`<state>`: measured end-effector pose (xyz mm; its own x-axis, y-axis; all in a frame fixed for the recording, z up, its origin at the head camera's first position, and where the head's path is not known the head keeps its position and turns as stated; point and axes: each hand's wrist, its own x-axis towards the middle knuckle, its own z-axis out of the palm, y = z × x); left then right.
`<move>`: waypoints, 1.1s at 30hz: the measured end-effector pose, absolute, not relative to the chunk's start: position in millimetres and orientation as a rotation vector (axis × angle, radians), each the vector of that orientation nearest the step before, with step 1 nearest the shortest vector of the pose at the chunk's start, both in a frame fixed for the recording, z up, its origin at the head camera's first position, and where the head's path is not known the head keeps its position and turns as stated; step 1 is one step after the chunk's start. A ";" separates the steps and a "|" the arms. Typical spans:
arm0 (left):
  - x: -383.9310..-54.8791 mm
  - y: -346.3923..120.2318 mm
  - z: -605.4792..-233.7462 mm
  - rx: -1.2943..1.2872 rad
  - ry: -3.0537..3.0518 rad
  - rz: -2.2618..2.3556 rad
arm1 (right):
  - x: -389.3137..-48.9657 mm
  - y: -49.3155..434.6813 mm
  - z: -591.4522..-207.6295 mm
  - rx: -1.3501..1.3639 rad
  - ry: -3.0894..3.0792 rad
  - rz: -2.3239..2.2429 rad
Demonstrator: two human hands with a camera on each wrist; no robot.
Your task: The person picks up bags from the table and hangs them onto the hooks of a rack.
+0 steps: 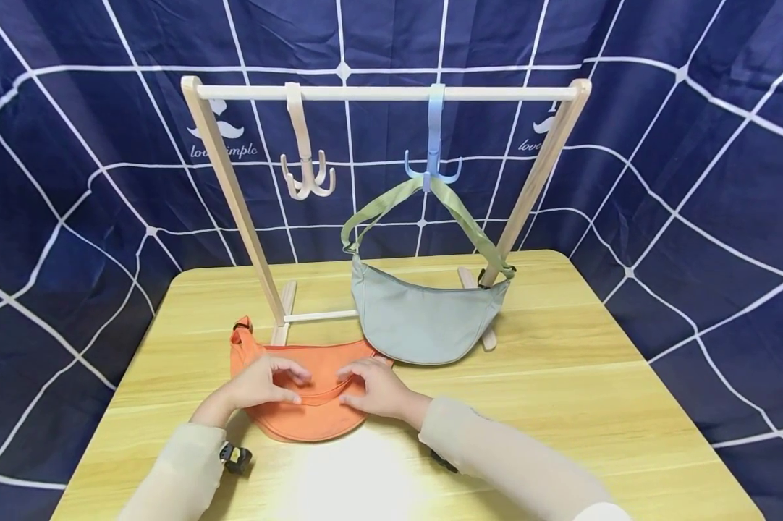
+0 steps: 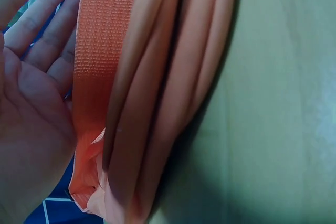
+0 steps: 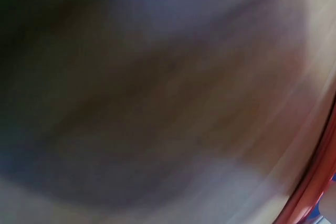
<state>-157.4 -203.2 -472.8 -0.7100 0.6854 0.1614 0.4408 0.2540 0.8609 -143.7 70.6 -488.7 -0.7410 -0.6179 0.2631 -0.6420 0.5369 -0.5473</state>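
An orange crescent-shaped bag (image 1: 300, 423) lies at the front left of the table, its strap (image 1: 320, 396) running across its front. My left hand (image 1: 257, 383) is over the bag's left part, thumb and fingers apart. In the left wrist view its palm (image 2: 31, 103) faces the orange webbing strap (image 2: 102, 40), with the fingers fairly straight behind it. My right hand (image 1: 378, 387) is at the bag's right part, thumb and fingertips spread around the strap without meeting. The right wrist view is mostly dark blur, with a strip of orange fabric (image 3: 315, 182) at its edge.
Behind stands a wooden rack (image 1: 235, 195) with a white bar (image 1: 378, 93). A beige hook (image 1: 307, 166) hangs on the left, a blue hook (image 1: 433, 137) on the right. From the blue hook hangs a grey-green bag (image 1: 424, 322) by its green strap (image 1: 463, 217), right beside the orange bag.
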 end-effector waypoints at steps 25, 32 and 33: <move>-153.9 -203.9 -480.4 0.945 2.324 1.323 | -150.6 69.4 -484.4 1.247 -2.775 0.967; -152.4 -206.4 -467.3 0.919 2.275 1.337 | -155.1 69.3 -477.3 1.354 -2.741 1.230; -152.4 -207.0 -465.6 0.918 2.263 1.342 | -155.2 68.9 -476.7 1.357 -2.744 1.261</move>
